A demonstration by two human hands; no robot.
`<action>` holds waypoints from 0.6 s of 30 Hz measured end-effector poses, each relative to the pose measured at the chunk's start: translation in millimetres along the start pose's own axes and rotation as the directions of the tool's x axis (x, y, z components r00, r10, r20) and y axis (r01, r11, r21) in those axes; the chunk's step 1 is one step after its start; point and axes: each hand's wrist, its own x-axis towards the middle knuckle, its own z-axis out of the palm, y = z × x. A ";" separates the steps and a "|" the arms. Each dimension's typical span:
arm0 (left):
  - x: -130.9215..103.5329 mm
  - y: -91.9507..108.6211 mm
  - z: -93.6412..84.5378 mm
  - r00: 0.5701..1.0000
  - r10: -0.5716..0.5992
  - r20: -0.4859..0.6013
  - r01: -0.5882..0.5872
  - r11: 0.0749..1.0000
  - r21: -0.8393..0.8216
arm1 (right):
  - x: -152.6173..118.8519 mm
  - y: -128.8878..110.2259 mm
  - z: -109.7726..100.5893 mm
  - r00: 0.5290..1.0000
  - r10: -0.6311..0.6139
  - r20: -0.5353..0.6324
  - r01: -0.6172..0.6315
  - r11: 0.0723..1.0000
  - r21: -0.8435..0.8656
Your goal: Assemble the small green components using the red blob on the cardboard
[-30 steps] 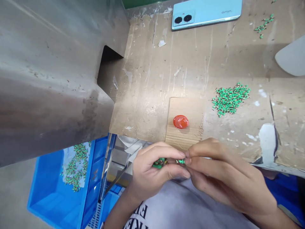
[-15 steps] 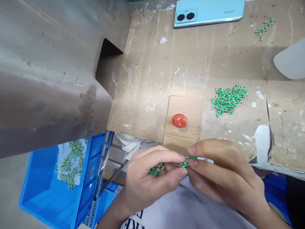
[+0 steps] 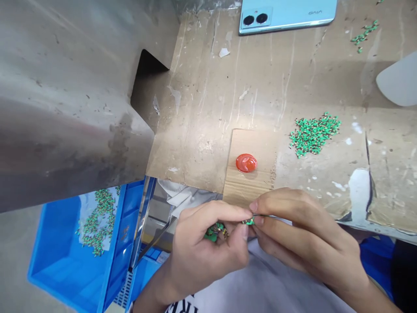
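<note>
Close together at the table's front edge, my two hands meet fingertip to fingertip. My left hand (image 3: 208, 245) is closed, with several small green parts with copper-coloured ends (image 3: 213, 231) cupped in its curled fingers. Between its fingertips and those of my right hand (image 3: 302, 230) sits another small green part (image 3: 249, 221). My right hand is closed in a pinch at that part; its fingers partly hide what they grip. Just beyond the hands, a shallow red dish (image 3: 246, 163) rests on a cardboard piece (image 3: 239, 141).
A pile of similar green parts (image 3: 314, 134) lies right of the dish, with a smaller group (image 3: 365, 34) farther back. A light-blue phone (image 3: 293, 15) lies at the back. Metal housing (image 3: 71, 95) stands left, above a blue bin (image 3: 71, 278) holding more parts. A white rounded object (image 3: 399, 82) is at right.
My left thumb has drawn back and bent away from the fingertip. My right fingertips have shifted slightly left, and the green piece between them shows less. The view has moved slightly.
</note>
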 end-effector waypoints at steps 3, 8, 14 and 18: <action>-1.0 1.5 1.4 1.000 -0.026 -0.008 0.026 1.000 -0.013 | 0.6 1.2 -0.5 1.000 -0.007 0.014 0.006 1.000 0.014; -1.1 1.6 4.4 0.999 -0.023 -0.022 0.023 1.000 -0.015 | 1.3 2.1 -1.1 0.999 -0.004 0.038 0.002 0.998 0.055; 2.9 -0.2 6.0 0.998 -0.068 0.010 0.068 0.983 -0.170 | 3.9 -0.6 -0.3 0.995 0.087 0.054 -0.093 0.988 0.126; 2.6 -1.6 4.3 0.992 -0.117 0.050 0.126 0.956 -0.266 | 6.8 -4.4 0.1 0.996 0.078 0.040 -0.081 0.993 0.081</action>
